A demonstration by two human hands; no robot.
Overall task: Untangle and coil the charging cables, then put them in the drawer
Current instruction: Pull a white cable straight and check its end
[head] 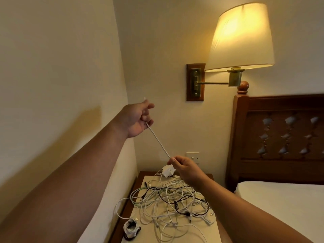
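Observation:
A white braided cable (157, 139) runs taut between my two raised hands. My left hand (137, 120) grips its upper end, with the plug tip poking out above the fist. My right hand (184, 166) pinches the cable lower down, just above the nightstand. Below lies a tangled heap of white, black and green charging cables (168, 202) on the nightstand top (213, 234). A coiled white cable bundle (130, 228) sits at the front left of the heap. A white charger block (168, 171) lies at the back of the pile. No drawer shows.
The nightstand stands in a corner between the left wall and a wooden headboard (280, 137). A lit wall lamp (242, 37) hangs above right. A wall socket (192, 156) is behind the nightstand. A white bed (284, 204) lies at the right.

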